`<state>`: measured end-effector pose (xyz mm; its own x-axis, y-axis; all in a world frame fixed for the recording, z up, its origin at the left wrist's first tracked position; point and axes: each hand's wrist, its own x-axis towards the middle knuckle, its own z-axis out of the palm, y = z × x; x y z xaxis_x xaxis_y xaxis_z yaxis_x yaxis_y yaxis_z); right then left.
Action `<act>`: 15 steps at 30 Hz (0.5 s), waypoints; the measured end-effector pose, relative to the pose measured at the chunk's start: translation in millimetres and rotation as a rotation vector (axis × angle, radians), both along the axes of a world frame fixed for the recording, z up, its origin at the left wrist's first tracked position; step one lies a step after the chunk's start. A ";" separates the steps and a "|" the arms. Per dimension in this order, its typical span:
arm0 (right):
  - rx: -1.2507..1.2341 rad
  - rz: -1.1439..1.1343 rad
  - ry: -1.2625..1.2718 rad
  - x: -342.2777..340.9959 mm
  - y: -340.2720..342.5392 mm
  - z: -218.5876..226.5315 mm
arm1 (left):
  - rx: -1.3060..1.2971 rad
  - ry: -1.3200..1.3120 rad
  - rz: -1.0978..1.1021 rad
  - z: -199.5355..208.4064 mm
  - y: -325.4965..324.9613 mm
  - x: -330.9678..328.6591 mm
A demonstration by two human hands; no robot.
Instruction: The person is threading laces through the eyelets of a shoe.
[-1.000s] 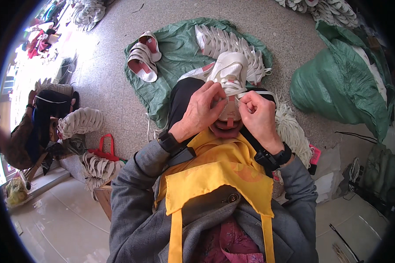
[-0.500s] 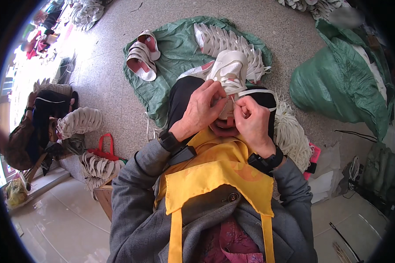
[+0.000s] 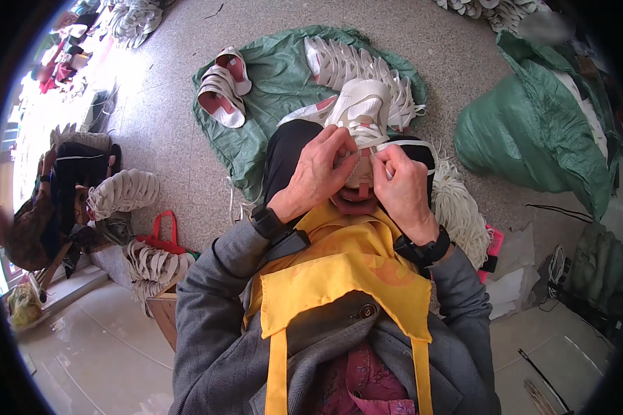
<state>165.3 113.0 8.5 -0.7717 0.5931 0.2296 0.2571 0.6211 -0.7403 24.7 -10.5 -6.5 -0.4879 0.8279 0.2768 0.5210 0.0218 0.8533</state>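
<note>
A white and beige sneaker (image 3: 362, 104) with pink parts lies between my knees, toe pointing away from me. A flat white shoelace (image 3: 414, 143) runs through its upper holes and loops out to the right. My left hand (image 3: 317, 169) is closed in a pinch at the left edge of the lacing opening, against the upper. On the opposite edge, thumb and forefinger of my right hand (image 3: 403, 188) are pressed together on the lace. The fingers cover the holes they are at. The pink tongue area shows between the hands.
Under the work a green woven sheet (image 3: 270, 83) carries a row of nested shoe uppers (image 3: 367, 66) and a few more uppers (image 3: 223, 93). A bundle of white laces (image 3: 457, 214) hangs by my right knee. A green sack (image 3: 526, 131) stands right. Another person (image 3: 31, 214) sits far left.
My right hand has shifted slightly, its fingertips now closer against the sneaker's right edge. The lace loop to the right sits a little differently. My left hand keeps its place.
</note>
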 end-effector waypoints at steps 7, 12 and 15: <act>0.062 -0.021 -0.046 -0.3 -3.7 -0.5 | 0.018 -0.014 -0.001 -2.1 0.0 0.5; 0.093 -0.004 -0.040 -2.0 -3.8 -3.0 | 0.017 -0.014 -0.003 -3.5 -0.4 -0.3; 0.073 0.002 -0.046 -2.1 -3.2 -1.3 | 0.026 -0.006 -0.003 -3.7 -0.2 -0.7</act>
